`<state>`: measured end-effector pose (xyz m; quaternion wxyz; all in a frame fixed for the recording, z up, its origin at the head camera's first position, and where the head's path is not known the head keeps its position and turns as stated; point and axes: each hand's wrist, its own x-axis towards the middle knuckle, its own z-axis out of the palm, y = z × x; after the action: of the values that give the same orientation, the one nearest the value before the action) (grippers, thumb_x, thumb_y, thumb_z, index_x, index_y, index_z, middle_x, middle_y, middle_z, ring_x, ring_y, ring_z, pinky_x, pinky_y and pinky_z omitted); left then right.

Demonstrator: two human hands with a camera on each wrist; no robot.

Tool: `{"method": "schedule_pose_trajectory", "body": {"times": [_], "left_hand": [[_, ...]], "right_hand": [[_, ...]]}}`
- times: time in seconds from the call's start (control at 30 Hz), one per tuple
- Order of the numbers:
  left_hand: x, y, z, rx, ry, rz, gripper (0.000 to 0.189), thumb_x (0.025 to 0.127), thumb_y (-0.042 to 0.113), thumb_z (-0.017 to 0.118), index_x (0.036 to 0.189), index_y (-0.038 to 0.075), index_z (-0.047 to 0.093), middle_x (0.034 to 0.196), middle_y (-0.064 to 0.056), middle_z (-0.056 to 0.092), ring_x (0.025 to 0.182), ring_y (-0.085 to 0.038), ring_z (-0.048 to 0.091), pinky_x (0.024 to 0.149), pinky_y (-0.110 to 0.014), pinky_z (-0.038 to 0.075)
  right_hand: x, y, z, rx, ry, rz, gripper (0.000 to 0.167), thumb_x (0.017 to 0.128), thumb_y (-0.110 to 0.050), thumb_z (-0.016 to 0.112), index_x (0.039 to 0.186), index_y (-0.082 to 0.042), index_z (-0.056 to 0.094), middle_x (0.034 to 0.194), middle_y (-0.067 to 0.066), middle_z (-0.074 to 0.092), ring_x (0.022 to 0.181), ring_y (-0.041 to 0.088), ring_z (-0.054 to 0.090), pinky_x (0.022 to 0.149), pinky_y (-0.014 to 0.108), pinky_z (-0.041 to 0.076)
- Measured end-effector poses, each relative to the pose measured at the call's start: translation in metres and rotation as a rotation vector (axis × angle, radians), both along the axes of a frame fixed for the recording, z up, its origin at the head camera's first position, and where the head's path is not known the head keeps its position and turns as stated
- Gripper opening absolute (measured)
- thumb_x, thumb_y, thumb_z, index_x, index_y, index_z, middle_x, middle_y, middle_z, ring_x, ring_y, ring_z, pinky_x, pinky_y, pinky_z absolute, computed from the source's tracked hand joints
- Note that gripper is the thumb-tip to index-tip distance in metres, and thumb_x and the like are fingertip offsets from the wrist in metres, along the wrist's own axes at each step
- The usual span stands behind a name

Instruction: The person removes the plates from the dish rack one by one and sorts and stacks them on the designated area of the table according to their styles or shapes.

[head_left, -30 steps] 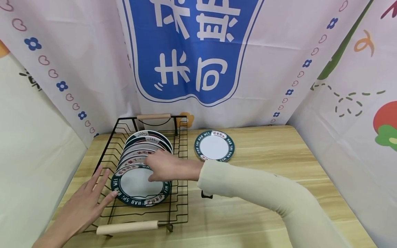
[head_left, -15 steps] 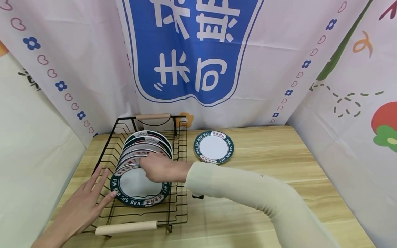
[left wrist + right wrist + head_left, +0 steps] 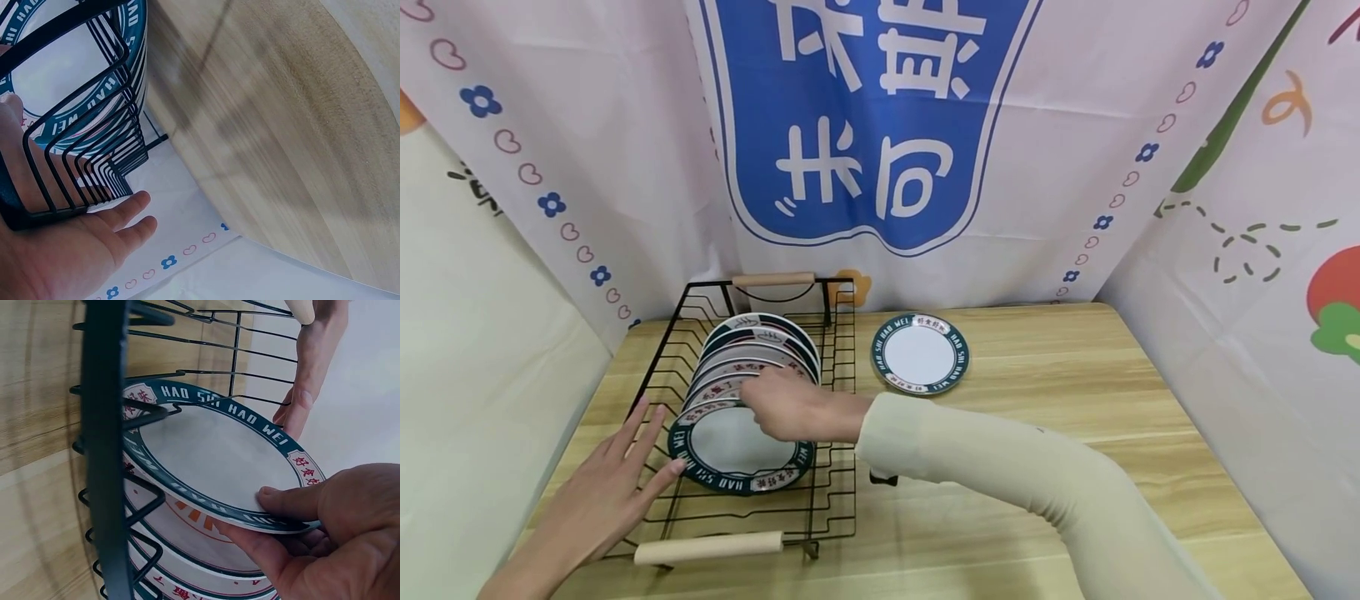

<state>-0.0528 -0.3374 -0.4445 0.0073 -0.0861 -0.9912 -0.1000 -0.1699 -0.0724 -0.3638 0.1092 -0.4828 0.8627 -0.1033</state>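
A green-rimmed white plate (image 3: 741,440) leans at the front of a row of plates in the black wire dish rack (image 3: 831,528). My right hand (image 3: 786,404) pinches its upper rim. In the right wrist view the thumb (image 3: 290,501) lies on the plate's face, with fingers behind it. Behind it several more plates (image 3: 760,337) stand on edge in the slots. My left hand (image 3: 602,492) rests at the rack's left side, fingers extended. Its thumb is at the front plate's left rim; whether it touches the plate I cannot tell.
Another green-rimmed plate (image 3: 920,354) lies flat on the wooden table (image 3: 1037,367), right of the rack. Wooden handles (image 3: 709,547) are at the rack's front and back ends. Printed cloth (image 3: 1037,167) encloses the table at the back and sides.
My right hand has shifted a little left along the front plate's rim. The plate's lower edge now sits slightly higher. My left hand stays in place.
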Motion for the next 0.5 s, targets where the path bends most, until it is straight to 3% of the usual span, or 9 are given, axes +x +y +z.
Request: {"method": "schedule_pose_trajectory", "body": {"times": [0.27,0.5], "left_hand": [[0.001,-0.001,-0.001,-0.003,0.002,0.004,0.086,0.11,0.051,0.05,0.171,0.007,0.007,0.176,-0.023,0.002,0.136,-0.066,0.038,0.107,-0.076,0.037],[-0.001,0.0,0.0,0.004,0.003,-0.003,0.085,0.111,0.05,0.05,0.171,0.007,0.009,0.177,-0.021,0.0,0.137,-0.065,0.038,0.107,-0.076,0.037]], "right_hand": [[0.0,0.007,0.004,-0.01,0.015,-0.014,0.01,0.106,-0.009,0.063,0.11,-0.008,0.072,0.082,-0.001,0.066,0.071,0.006,0.061,0.063,0.015,0.051],[-0.003,0.02,0.014,-0.079,-0.043,-0.051,0.016,0.107,-0.007,0.063,0.116,-0.001,0.073,0.092,0.004,0.073,0.069,0.005,0.065,0.064,0.01,0.053]]}}
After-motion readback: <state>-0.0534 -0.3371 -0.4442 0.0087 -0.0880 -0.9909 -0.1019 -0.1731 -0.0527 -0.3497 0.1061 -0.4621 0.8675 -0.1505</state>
